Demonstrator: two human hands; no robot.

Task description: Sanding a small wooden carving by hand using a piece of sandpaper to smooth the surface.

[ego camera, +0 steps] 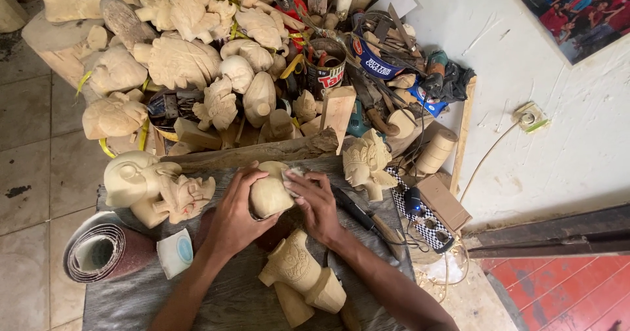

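A pale rounded wooden carving (pixel 269 193) rests on the grey plank bench (pixel 216 298). My left hand (pixel 233 216) grips its left side. My right hand (pixel 316 203) presses a small piece of sandpaper (pixel 291 173) against the carving's upper right. A carved wooden figure (pixel 298 272) lies just below both hands. To the left stand a smooth wooden head (pixel 128 176) and a rough carved mask (pixel 187 196). A detailed carved face (pixel 364 163) stands to the right of my right hand.
A heap of unfinished wooden carvings (pixel 190 62) fills the area behind the bench. Tins with tools (pixel 325 65) and a power tool (pixel 436 68) sit at the back right. A sandpaper roll (pixel 105 252) and a tape roll (pixel 176 252) lie at the left. Chisels (pixel 357 213) lie to the right.
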